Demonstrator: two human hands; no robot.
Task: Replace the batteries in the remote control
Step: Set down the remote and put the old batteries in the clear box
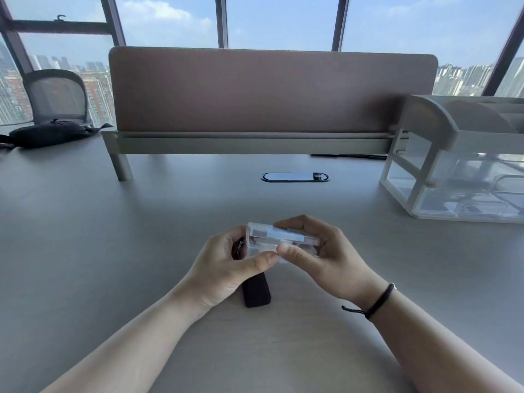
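Observation:
A small clear plastic battery case (279,239) is held above the desk between both hands. My right hand (320,259) grips its right end, thumb on the near edge and fingers over the top. My left hand (226,265) holds the left end with the thumb meeting the right thumb, and a dark battery (239,248) is tucked in its palm. The black remote control (255,292) lies on the grey desk (113,236) under my left hand, only its near end showing.
A brown divider panel (272,89) runs across the back of the desk, with an oval cable port (295,177) in front of it. A clear plastic drawer organiser (459,163) stands at the right. A black bag (48,133) and a mesh chair (56,95) are at far left.

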